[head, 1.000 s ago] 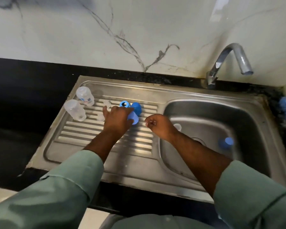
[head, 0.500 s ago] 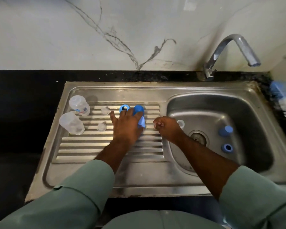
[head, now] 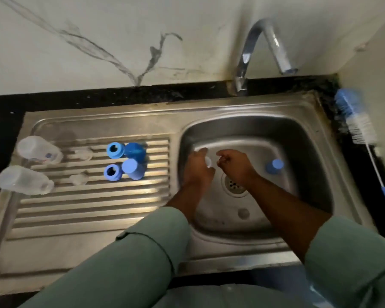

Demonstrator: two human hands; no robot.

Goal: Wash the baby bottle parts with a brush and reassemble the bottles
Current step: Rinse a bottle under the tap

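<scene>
My left hand (head: 197,167) is inside the sink basin (head: 298,138), fingers curled round a small clear teat (head: 208,162); blur hides the exact grip. My right hand (head: 235,164) hovers just right of it with curled fingers and nothing visible in them. On the drainboard (head: 76,210) lie two clear bottles (head: 38,150) (head: 25,180), two clear teats (head: 82,152) (head: 79,178), two blue rings (head: 115,150) (head: 112,172) and two blue caps (head: 135,151) (head: 132,168). Another blue cap (head: 273,166) stands in the basin.
A blue and white bottle brush (head: 356,121) lies on the black counter at the sink's right edge, its handle running toward me. The tap (head: 253,52) arches over the back of the basin with no water running. The drain (head: 233,185) sits below my hands.
My left hand has let go of the blue cap on the drainboard and moved right into the basin beside my right hand. The view has shifted closer and to the right.
</scene>
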